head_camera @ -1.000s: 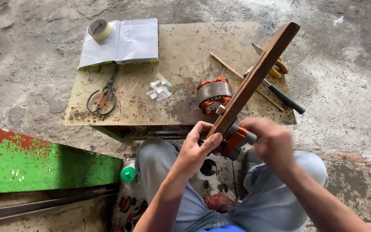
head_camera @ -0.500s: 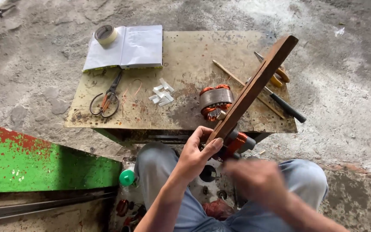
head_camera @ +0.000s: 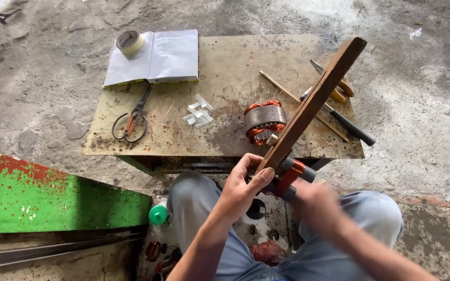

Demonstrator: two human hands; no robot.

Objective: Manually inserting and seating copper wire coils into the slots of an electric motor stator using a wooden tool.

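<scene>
Gripping the lower end of a long wooden slat (head_camera: 313, 101), the left hand (head_camera: 243, 187) is closed around it, thumb and fingers wrapped, forearm rising from the lap. Slat: flat, brown, tilted up and to the right over the tabletop (head_camera: 225, 62). At its base, a cylindrical part wound with orange copper wire (head_camera: 290, 177), grey at both ends, sits just beside both hands above the knees. Right hand (head_camera: 316, 205): motion-blurred; whether it is open or closed cannot be told. Tabletop: rusted, stained metal sheet. On it: a motor stator (head_camera: 264, 120) with copper windings, black-handled scissors (head_camera: 131, 117), white paper strips (head_camera: 198, 111), an open notebook (head_camera: 154, 56), a tape roll (head_camera: 129, 41), and a screwdriver (head_camera: 347, 122).
</scene>
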